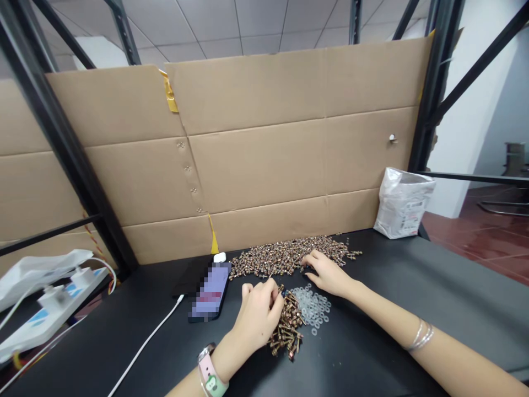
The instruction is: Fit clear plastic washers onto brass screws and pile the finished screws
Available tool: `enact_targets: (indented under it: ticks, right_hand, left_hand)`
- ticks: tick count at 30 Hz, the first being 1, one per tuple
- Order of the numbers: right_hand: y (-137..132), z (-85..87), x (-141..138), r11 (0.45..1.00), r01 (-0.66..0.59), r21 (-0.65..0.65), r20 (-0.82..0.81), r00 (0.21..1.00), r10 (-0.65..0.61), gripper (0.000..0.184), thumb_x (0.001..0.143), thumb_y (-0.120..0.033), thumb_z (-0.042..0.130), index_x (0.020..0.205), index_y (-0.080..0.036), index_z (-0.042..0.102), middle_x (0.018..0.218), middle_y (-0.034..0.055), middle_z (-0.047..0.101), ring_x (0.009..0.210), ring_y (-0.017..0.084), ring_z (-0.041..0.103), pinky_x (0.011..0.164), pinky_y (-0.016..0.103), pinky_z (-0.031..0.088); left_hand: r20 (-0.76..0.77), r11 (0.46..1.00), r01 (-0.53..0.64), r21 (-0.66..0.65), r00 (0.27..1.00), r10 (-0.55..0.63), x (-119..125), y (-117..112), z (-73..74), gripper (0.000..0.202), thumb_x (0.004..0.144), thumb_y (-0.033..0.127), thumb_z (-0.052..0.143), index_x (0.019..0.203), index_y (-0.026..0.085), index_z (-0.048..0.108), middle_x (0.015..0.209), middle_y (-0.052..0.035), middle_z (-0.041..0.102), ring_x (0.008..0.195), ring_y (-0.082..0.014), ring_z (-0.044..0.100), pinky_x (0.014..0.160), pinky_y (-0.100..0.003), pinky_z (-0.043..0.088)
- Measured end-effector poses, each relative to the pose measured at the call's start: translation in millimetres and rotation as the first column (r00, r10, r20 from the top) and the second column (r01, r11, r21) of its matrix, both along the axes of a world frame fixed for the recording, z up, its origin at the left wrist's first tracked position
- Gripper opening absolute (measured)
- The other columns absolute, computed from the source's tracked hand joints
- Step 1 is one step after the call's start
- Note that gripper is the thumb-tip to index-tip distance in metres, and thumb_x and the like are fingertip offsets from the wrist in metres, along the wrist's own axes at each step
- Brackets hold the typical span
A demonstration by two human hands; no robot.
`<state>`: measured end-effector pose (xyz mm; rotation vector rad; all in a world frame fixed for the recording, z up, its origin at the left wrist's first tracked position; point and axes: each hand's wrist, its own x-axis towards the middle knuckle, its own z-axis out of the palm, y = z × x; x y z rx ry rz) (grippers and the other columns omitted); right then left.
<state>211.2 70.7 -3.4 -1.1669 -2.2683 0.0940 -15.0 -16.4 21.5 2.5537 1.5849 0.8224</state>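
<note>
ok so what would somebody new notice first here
Probably the wide heap of coppery metal pieces below the cardboard wall, with the right hand at its edge. Nearer, the left hand is at a smaller screw pile beside clear washers. A white bag stands far right.

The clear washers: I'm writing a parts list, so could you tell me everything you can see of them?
The washers are small, flat rings with round central holes, translucent and whitish, looking like plastic. Many overlap in a loose, shallow heap on the black tabletop, with a few lying at its near and right edges. On its left the heap adjoins a small pile of bronze-coloured screws. Their exact number cannot be told.
</note>
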Motion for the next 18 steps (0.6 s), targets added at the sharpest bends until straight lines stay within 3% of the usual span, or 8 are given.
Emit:
enact_targets:
  ticks: [5, 8, 10, 13, 14, 15, 16, 18]
  right_hand:
    - [1.0, -1.9, -4.5, 0.998, -0.042, -0.042, -0.048, 0.998, 0.040, 0.013, 0.079, -0.009, 0.048, 0.085, -0.019, 0.056, 0.091, 0.0065, 0.052, 0.092, 0.021, 0.049, 0.084, 0.033, 0.039]
    - [0.8, -1.9, -3.8, 0.994, -0.071, -0.086, -0.117, 0.991, 0.060, 0.014, 0.078, -0.008, 0.048, 0.081, -0.019, 0.055, 0.088, 0.0056, 0.051, 0.089, 0.020, 0.048, 0.083, 0.033, 0.037]
    - [1.7, -1.7, -3.1, 0.987, -0.092, -0.131, -0.188, 0.980, 0.066, 0.014, 0.077, -0.007, 0.048, 0.080, -0.019, 0.054, 0.086, 0.0047, 0.051, 0.087, 0.020, 0.047, 0.083, 0.033, 0.037]
    - [3.9, -0.7, -3.9, 0.963, -0.129, -0.237, -0.325, 0.945, 0.047, 0.011, 0.075, -0.009, 0.049, 0.080, -0.019, 0.052, 0.080, 0.0027, 0.050, 0.078, 0.017, 0.048, 0.078, 0.032, 0.039]
    - [4.0, 0.1, -4.8, 0.947, -0.148, -0.284, -0.375, 0.927, 0.033, 0.010, 0.076, -0.010, 0.048, 0.081, -0.019, 0.051, 0.078, 0.0018, 0.050, 0.073, 0.016, 0.048, 0.073, 0.031, 0.040]
    - [3.5, 1.3, -5.9, 0.926, -0.174, -0.334, -0.423, 0.906, 0.017, 0.009, 0.076, -0.013, 0.048, 0.083, -0.019, 0.050, 0.075, 0.0008, 0.050, 0.067, 0.015, 0.047, 0.068, 0.030, 0.041]
    - [2.1, 2.9, -7.3, 0.900, -0.207, -0.384, -0.470, 0.882, 0.002, 0.009, 0.078, -0.016, 0.047, 0.085, -0.019, 0.049, 0.073, 0.0000, 0.049, 0.063, 0.014, 0.047, 0.063, 0.029, 0.041]
    - [-3.2, 7.0, -10.7, 0.837, -0.289, -0.464, -0.556, 0.831, -0.022, 0.010, 0.080, -0.022, 0.045, 0.089, -0.019, 0.048, 0.072, -0.0004, 0.050, 0.061, 0.013, 0.049, 0.058, 0.027, 0.041]
  left_hand:
    - [0.080, 0.997, 0.068, -0.037, 0.995, -0.065, 4.0, -3.0, 2.2, 0.018, 0.087, 0.023, 0.037, 0.070, 0.018, 0.042, 0.062, 0.0050, 0.047, 0.059, -0.0111, 0.039, 0.069, -0.030, 0.026]
    - [0.264, 0.946, 0.227, -0.231, 0.951, -0.164, -1.0, -2.3, 11.4, 0.018, 0.085, 0.026, 0.041, 0.070, 0.018, 0.041, 0.060, 0.0057, 0.041, 0.058, -0.0098, 0.036, 0.062, -0.026, 0.029]
    - [0.445, 0.765, 0.458, -0.454, 0.860, -0.250, -10.2, -2.8, 23.1, 0.021, 0.082, 0.033, 0.051, 0.072, 0.018, 0.041, 0.062, 0.0061, 0.040, 0.057, -0.0088, 0.035, 0.056, -0.023, 0.029]
    - [0.592, 0.258, 0.700, -0.666, 0.706, -0.389, -28.3, -7.1, 44.7, 0.040, 0.060, 0.040, 0.075, 0.074, 0.018, 0.045, 0.066, 0.0050, 0.046, 0.058, -0.0087, 0.038, 0.054, -0.022, 0.030]
    - [0.602, 0.141, 0.719, -0.681, 0.659, -0.451, -33.6, -9.0, 50.9, 0.043, 0.054, 0.037, 0.079, 0.076, 0.017, 0.048, 0.069, 0.0031, 0.050, 0.060, -0.0094, 0.039, 0.056, -0.023, 0.032]
    - [0.617, 0.051, 0.723, -0.689, 0.621, -0.483, -37.7, -10.5, 55.5, 0.046, 0.051, 0.034, 0.082, 0.080, 0.016, 0.051, 0.073, 0.0012, 0.053, 0.061, -0.0098, 0.040, 0.059, -0.024, 0.034]
    - [0.647, 0.007, 0.738, -0.675, 0.596, -0.475, -40.5, -11.4, 58.1, 0.050, 0.049, 0.032, 0.083, 0.085, 0.015, 0.053, 0.073, 0.0009, 0.054, 0.062, -0.0097, 0.040, 0.061, -0.025, 0.035]
    - [0.724, -0.001, 0.778, -0.628, 0.584, -0.368, -41.9, -10.2, 56.3, 0.062, 0.048, 0.028, 0.085, 0.098, 0.016, 0.050, 0.074, 0.0027, 0.050, 0.064, -0.0091, 0.042, 0.061, -0.023, 0.035]
